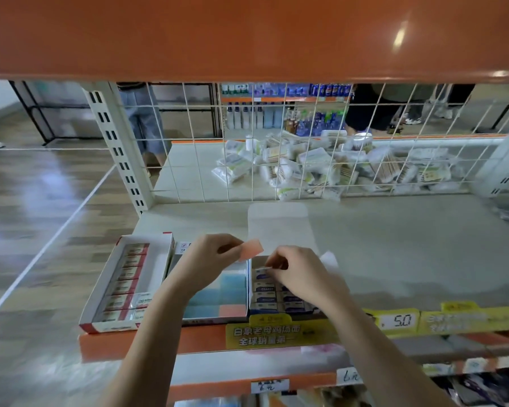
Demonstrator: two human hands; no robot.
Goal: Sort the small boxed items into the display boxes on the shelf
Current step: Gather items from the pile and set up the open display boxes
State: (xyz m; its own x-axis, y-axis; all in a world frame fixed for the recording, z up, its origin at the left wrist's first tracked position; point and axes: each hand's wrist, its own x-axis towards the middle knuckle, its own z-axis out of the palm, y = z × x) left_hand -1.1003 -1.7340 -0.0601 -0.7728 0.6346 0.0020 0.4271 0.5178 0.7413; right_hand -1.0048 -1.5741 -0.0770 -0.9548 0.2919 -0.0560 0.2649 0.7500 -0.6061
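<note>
Shelf (394, 259): a pale board running from the centre out to 3 o'clock, its orange front edge carrying yellow price tags (398, 321).
Wire grid (276, 142): at 12 o'clock behind the shelf, with a heap of white packets (321, 168) beyond it.
Red display box (124, 286): at 9 o'clock on the shelf's left end, holding a column of red-and-white small boxes along its left side.
Middle display box (218, 298): just right of the red one, at the centre, filled with blue items and an orange one at its front right corner.
Blue display box (276, 295): touching the middle box's right side, at 5 o'clock of centre, with rows of blue-and-white small boxes.
Left hand (209, 259): above the middle display box, thumb and fingers pinching an orange item (252, 249) that sticks out towards 3 o'clock.
Right hand (297, 268): over the blue display box, fingertips curled and pinching a blue-and-white boxed item (263, 271) at the box's rear row.
</note>
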